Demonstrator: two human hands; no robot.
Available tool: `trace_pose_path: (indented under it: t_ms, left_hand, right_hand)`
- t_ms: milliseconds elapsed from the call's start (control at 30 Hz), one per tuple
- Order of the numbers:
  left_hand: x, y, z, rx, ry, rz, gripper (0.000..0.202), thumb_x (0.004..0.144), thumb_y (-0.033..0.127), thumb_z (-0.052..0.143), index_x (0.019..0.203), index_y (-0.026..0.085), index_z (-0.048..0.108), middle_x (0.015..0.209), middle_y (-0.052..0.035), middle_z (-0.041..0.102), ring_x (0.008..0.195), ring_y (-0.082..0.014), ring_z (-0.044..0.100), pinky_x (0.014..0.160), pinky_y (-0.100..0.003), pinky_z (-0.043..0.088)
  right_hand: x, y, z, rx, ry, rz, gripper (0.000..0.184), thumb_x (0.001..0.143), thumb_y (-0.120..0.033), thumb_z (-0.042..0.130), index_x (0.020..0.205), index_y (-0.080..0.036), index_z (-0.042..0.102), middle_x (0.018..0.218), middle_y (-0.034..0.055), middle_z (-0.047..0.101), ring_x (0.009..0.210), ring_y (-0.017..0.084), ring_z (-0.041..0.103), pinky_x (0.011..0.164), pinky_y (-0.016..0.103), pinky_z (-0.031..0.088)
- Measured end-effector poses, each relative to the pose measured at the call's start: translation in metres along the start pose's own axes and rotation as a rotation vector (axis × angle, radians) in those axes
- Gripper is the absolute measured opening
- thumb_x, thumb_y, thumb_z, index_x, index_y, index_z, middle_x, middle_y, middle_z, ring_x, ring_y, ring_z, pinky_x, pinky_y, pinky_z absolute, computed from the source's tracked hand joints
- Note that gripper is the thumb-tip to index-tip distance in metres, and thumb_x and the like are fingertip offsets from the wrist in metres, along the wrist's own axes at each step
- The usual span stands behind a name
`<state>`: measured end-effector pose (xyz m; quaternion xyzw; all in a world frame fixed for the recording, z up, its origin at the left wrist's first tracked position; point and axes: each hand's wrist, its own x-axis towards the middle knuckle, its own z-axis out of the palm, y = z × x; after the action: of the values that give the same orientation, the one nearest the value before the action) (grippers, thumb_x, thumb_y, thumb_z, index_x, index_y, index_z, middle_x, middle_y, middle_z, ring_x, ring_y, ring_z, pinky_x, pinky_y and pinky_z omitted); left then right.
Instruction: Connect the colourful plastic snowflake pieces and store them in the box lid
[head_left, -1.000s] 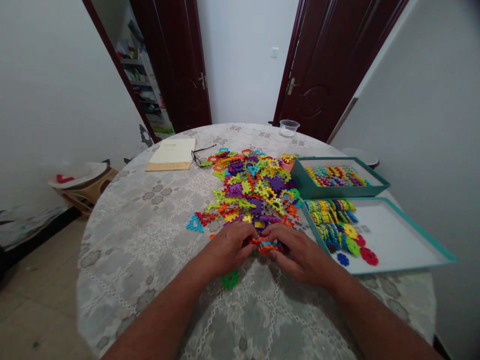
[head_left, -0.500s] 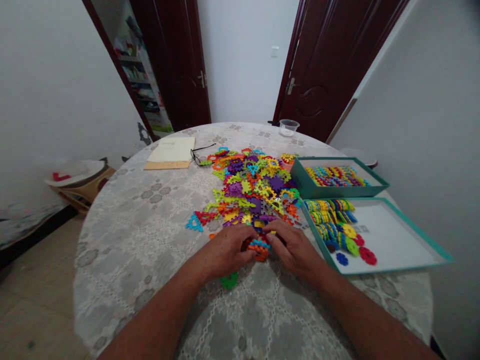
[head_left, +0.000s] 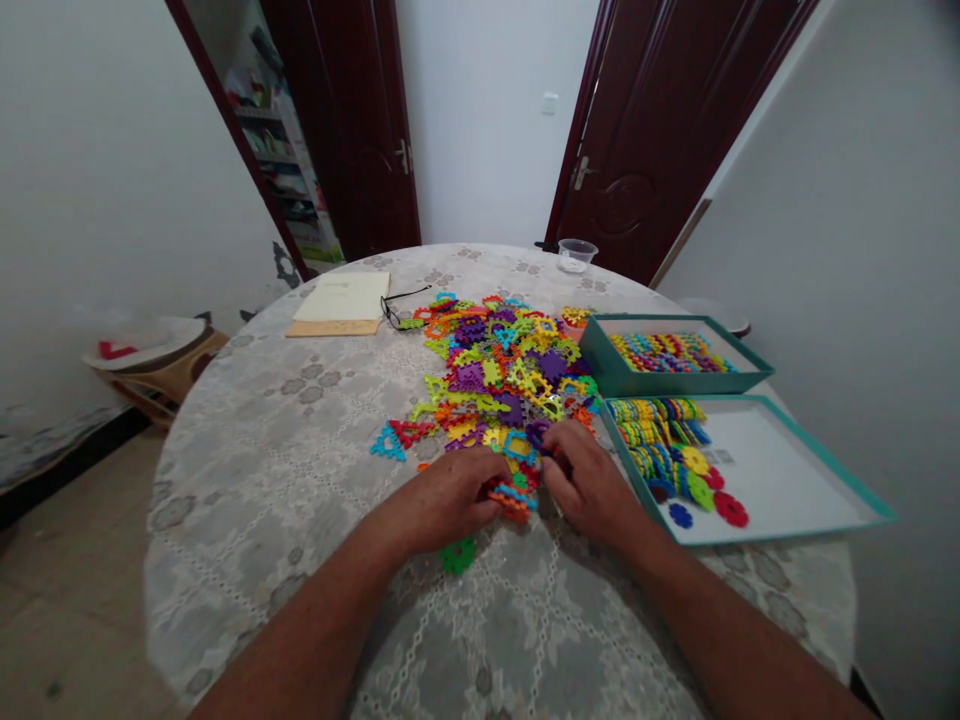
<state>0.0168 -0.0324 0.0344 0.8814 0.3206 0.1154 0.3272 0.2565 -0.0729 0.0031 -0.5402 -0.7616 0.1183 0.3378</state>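
Note:
My left hand [head_left: 457, 500] is closed on a small stack of toothed plastic building pieces [head_left: 514, 502], orange and blue at its near end. To the right, my right hand [head_left: 589, 485] curls its fingers at the edge of a heap of colourful plastic pieces [head_left: 510, 370]. A purple piece [head_left: 536, 432] shows at its fingertips, though whether it is gripped I cannot tell. Just beyond both hands lies a blue square frame piece [head_left: 519, 446]. A green round piece [head_left: 457, 555] rests on the tablecloth below my left wrist.
On the right stand a teal box [head_left: 675, 350] with rows of pieces and a teal-edged lid [head_left: 795, 480] holding stacked round pieces. Glasses [head_left: 390, 312] and a paper pad [head_left: 341, 298] lie at the back left. A clear plastic bowl [head_left: 577, 254] stands at the far edge.
My right hand has moved slightly up and right, away from the stack in my left hand. The blue frame piece between the hands is now more exposed.

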Motion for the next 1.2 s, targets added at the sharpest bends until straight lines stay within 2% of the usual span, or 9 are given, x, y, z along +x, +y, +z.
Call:
trace_pose_path:
  t_ms: [67,200,267,367,467,633,800,1067,1200]
  left_hand:
    - [0.0,0.001,0.0,-0.017,0.007,-0.015,0.016,0.088,0.017,0.067,0.104,0.022,0.067,0.099,-0.0014,0.072,0.088,-0.0187,0.063,0.074,-0.029,0.041]
    - [-0.001,0.002,0.002,-0.07,0.034,-0.034,0.059,0.085,0.016,0.07,0.141,0.027,0.055,0.116,-0.0035,0.074,0.097,-0.0208,0.066,0.082,-0.031,0.046]
    - [-0.001,0.001,0.002,-0.068,0.025,-0.025,0.067,0.085,0.016,0.072,0.147,0.028,0.05,0.122,-0.0046,0.073,0.103,-0.0221,0.066,0.087,-0.032,0.047]
    - [-0.001,0.0,0.001,-0.014,-0.028,0.01,0.037,0.088,0.017,0.069,0.124,0.026,0.066,0.114,-0.004,0.073,0.103,-0.0223,0.065,0.087,-0.033,0.047]
    - [-0.001,0.0,-0.001,0.056,-0.023,0.029,0.015,0.091,0.019,0.067,0.105,0.023,0.071,0.107,-0.0046,0.069,0.101,-0.022,0.063,0.085,-0.032,0.046]
    - [0.0,0.001,-0.001,0.047,-0.042,0.008,0.016,0.089,0.02,0.07,0.105,0.023,0.07,0.111,-0.0052,0.068,0.107,-0.0237,0.062,0.092,-0.035,0.047]
    - [0.001,-0.002,0.002,0.002,-0.026,0.001,0.02,0.088,0.019,0.072,0.107,0.024,0.069,0.114,-0.0046,0.071,0.108,-0.0242,0.064,0.093,-0.035,0.047]
    - [0.003,0.002,0.0,0.028,-0.024,-0.009,0.012,0.087,0.019,0.071,0.097,0.021,0.066,0.102,-0.0029,0.071,0.095,-0.0211,0.063,0.079,-0.03,0.043]
    - [0.005,0.004,0.001,0.046,-0.031,-0.007,0.008,0.089,0.02,0.068,0.097,0.02,0.066,0.098,-0.0022,0.07,0.089,-0.0191,0.061,0.076,-0.029,0.041]
  right_hand:
    - [-0.001,0.0,-0.008,0.075,0.01,0.015,0.008,0.096,-0.017,0.05,0.098,-0.021,0.056,0.094,0.0045,0.059,0.089,0.021,0.057,0.081,0.035,0.046]
    - [-0.005,-0.006,-0.016,0.133,-0.171,-0.044,0.007,0.095,-0.016,0.051,0.093,-0.021,0.055,0.087,0.0017,0.058,0.081,0.019,0.055,0.074,0.032,0.041]
    - [-0.006,-0.012,-0.016,0.153,-0.245,-0.077,0.007,0.095,-0.015,0.053,0.093,-0.021,0.056,0.087,0.0017,0.059,0.081,0.018,0.055,0.072,0.031,0.041]
    - [-0.007,-0.018,-0.015,0.212,-0.326,-0.115,0.005,0.099,-0.019,0.056,0.097,-0.021,0.061,0.089,0.0016,0.063,0.082,0.018,0.059,0.074,0.03,0.043]
    - [-0.006,-0.016,-0.013,0.295,-0.351,-0.124,0.011,0.104,-0.024,0.056,0.105,-0.023,0.066,0.095,0.0022,0.069,0.088,0.018,0.064,0.08,0.031,0.047]
    - [-0.001,0.0,0.002,0.013,-0.173,-0.072,0.02,0.106,-0.021,0.051,0.116,-0.021,0.067,0.112,0.0097,0.066,0.105,0.023,0.062,0.093,0.037,0.05]
    - [0.004,0.0,0.015,-0.311,-0.219,0.039,0.021,0.103,-0.025,0.058,0.122,-0.024,0.067,0.114,0.009,0.06,0.096,0.021,0.059,0.081,0.032,0.049]
    - [0.007,-0.005,0.017,-0.344,-0.237,0.025,0.012,0.104,-0.021,0.052,0.103,-0.02,0.064,0.111,0.0101,0.06,0.093,0.021,0.059,0.076,0.03,0.049]
    - [0.005,-0.005,0.015,-0.229,-0.107,-0.021,0.015,0.105,-0.022,0.048,0.113,-0.02,0.061,0.123,0.014,0.06,0.11,0.025,0.059,0.089,0.037,0.052]
